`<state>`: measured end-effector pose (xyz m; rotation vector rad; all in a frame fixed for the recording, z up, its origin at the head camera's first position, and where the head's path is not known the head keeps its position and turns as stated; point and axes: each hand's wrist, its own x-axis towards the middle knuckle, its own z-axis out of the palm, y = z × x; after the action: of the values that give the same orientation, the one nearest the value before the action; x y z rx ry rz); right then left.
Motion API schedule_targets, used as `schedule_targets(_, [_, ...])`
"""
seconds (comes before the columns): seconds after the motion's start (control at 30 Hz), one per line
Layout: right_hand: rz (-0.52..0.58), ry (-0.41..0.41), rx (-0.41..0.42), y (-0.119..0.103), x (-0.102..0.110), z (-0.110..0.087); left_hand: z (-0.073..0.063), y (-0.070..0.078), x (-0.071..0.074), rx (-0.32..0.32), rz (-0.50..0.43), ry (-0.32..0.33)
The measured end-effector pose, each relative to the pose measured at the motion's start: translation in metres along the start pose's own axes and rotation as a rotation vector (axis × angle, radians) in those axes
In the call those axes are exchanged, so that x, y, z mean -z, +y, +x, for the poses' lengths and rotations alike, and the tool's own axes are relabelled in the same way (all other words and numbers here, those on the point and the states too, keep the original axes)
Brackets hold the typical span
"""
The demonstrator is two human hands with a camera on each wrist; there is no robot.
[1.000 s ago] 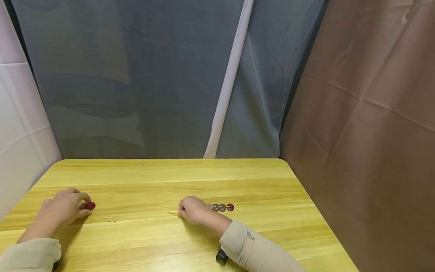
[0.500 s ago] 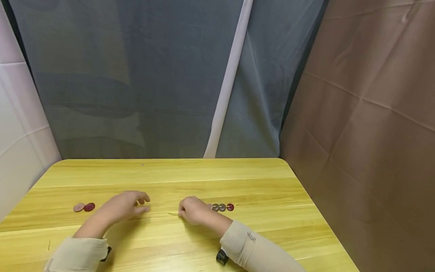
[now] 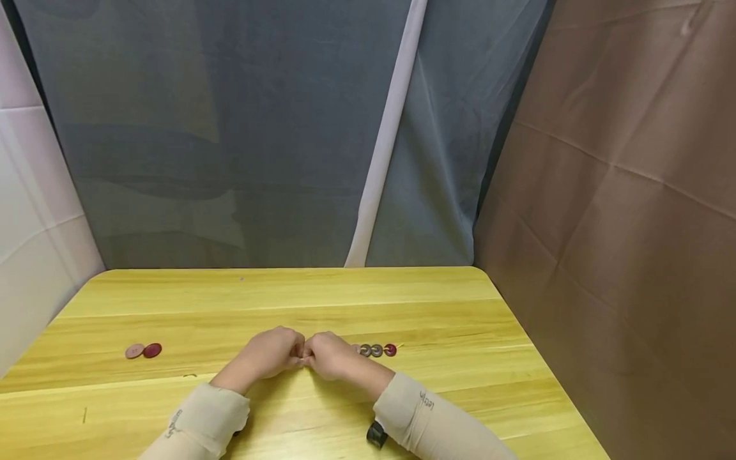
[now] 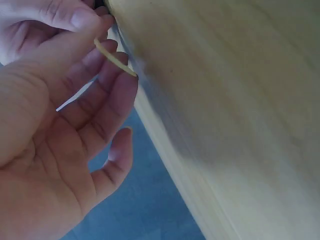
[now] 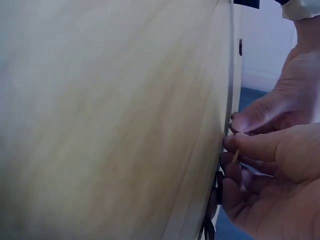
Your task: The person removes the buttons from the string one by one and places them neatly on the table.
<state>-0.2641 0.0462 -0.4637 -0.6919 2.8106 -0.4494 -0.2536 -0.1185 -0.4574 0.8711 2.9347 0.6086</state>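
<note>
My left hand (image 3: 276, 351) meets my right hand (image 3: 330, 356) fingertip to fingertip, low over the table. In the left wrist view, a yellow cord (image 4: 116, 59) runs from under the left thumb tip across the curled fingers. My right hand pinches the same cord; a short piece of cord (image 5: 236, 155) shows by its thumb in the right wrist view. Just right of that hand lies a row of threaded buttons: grey-brown buttons (image 3: 376, 351) and a dark red button (image 3: 390, 350), with a cord tail beyond. I cannot tell whether a button sits between the left fingertips.
At the left lie a pink button (image 3: 134, 351) and a dark red button (image 3: 152, 350), edges touching. Short dark marks (image 3: 190, 375) show on the wood-grain table (image 3: 259, 294). Grey curtain (image 3: 276, 160) hangs behind, brown cloth (image 3: 621, 211) on the right.
My left hand has left the two loose buttons and travelled right to meet my right hand, which has stayed in place. The pink button has come into sight.
</note>
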Motion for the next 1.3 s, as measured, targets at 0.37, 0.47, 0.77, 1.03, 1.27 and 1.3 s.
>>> schedule_targets(0.37, [0.022, -0.016, 0.017, 0.002, 0.001, -0.002, 0.0, -0.002, -0.002, 0.058, -0.021, -0.024])
schedule_targets(0.47, [0.019, -0.021, 0.019, 0.002, 0.003, -0.005, -0.001, -0.004, -0.001, 0.072, -0.043, -0.037])
schedule_targets(0.77, [-0.016, 0.024, 0.076, 0.016, 0.009, -0.008, -0.004, -0.007, 0.003, 0.078, -0.071, -0.07])
schedule_targets(1.03, [-0.073, 0.004, 0.08, 0.024, 0.01, -0.005, -0.004, -0.009, 0.005, 0.061, -0.097, -0.072])
schedule_targets(1.27, [-0.057, -0.002, 0.05, 0.022, 0.008, -0.007, -0.006, -0.011, 0.004, 0.068, -0.123, -0.085])
schedule_targets(1.3, [-0.05, -0.002, 0.048, 0.022, 0.007, -0.007, -0.007, -0.01, 0.004, 0.066, -0.122, -0.081])
